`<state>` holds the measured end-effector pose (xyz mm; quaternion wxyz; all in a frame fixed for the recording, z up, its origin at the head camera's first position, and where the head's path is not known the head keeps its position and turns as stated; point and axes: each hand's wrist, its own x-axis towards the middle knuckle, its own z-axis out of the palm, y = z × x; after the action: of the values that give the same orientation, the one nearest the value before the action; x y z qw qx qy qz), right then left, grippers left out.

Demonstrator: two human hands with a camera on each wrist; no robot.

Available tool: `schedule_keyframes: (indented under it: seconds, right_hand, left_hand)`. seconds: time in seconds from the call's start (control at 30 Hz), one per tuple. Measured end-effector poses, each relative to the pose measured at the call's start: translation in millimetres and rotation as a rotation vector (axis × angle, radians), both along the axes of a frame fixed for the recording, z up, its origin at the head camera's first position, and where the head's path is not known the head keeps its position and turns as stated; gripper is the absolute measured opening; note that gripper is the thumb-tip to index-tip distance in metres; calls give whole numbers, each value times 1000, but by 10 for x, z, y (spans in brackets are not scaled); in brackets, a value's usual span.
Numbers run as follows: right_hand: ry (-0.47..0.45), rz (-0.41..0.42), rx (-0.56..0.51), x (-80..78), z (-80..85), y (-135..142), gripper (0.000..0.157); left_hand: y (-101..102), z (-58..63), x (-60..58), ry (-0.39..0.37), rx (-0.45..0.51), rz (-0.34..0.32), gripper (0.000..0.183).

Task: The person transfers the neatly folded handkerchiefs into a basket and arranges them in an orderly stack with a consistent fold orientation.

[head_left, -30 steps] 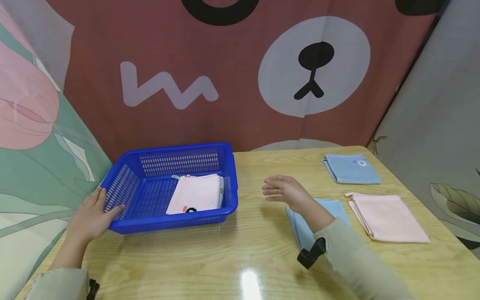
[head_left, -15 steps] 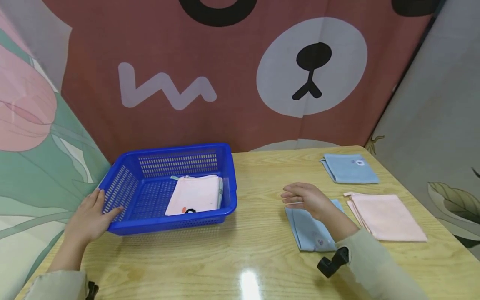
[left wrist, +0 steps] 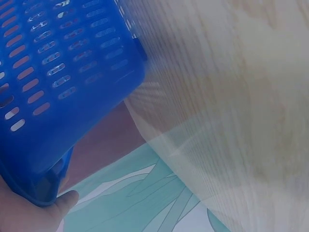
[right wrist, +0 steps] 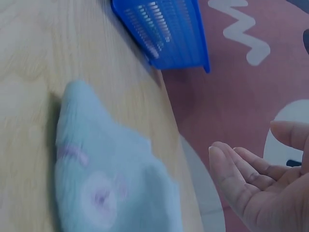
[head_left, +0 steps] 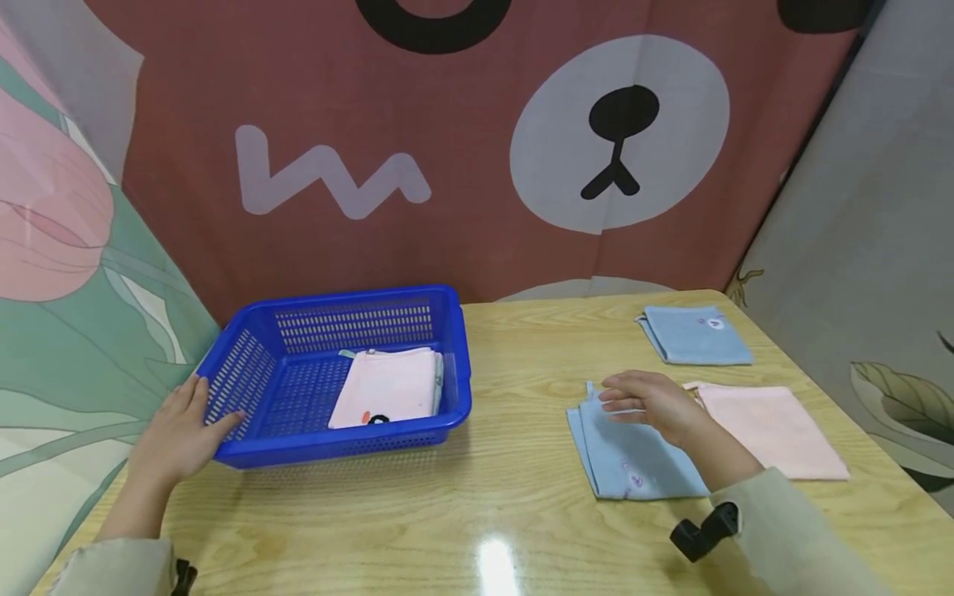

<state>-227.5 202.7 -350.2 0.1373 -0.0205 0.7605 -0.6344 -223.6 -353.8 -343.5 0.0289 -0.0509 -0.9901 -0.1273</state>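
We shift our right hand (head_left: 659, 406) farther right, away from the blue basket (head_left: 335, 443), over the nearer of 2 blue cloths (head_left: 633, 455), which now seems within easy reach. Its thumb and fingers stand apart, holding nothing; our left hand (head_left: 175, 426) grips the basket's near left corner.

Missed Plenty Here!

Couldn't see one corner of the near blue cloth (head_left: 637, 463) behind that right hand (head_left: 659, 406)! Missed some of the pink cloth (head_left: 786, 434) behind the forearm (head_left: 723, 455). Couldn't read the tiny print (head_left: 715, 324) on the far blue cloth (head_left: 681, 341). Got the left hand (left wrist: 29, 215) and blue basket (left wrist: 77, 108) cropped in the left wrist view!
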Motion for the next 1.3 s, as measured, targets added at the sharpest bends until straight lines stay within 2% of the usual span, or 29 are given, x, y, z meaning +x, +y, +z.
schedule_keyframes:
  seconds: [0.53, 0.7, 1.0, 1.2, 1.3]
  right_hand:
    - [-58, -35, 130, 78, -158, 486, 50]
    - [-70, -43, 162, 97, -190, 591, 45]
    - [-116, -78, 161, 108, -226, 681, 44]
    - [-152, -116, 107, 140, -287, 782, 28]
    - [-169, -140, 88, 133, -357, 843, 29]
  left_hand:
    - [-35, 42, 7, -3, -9, 6, 79]
    - [-22, 30, -9, 6, -9, 5, 79]
    - [-1, 33, -11, 5, -2, 14, 79]
    - [8, 7, 0, -2, 0, 20, 79]
    - [9, -12, 3, -3, 5, 24, 80]
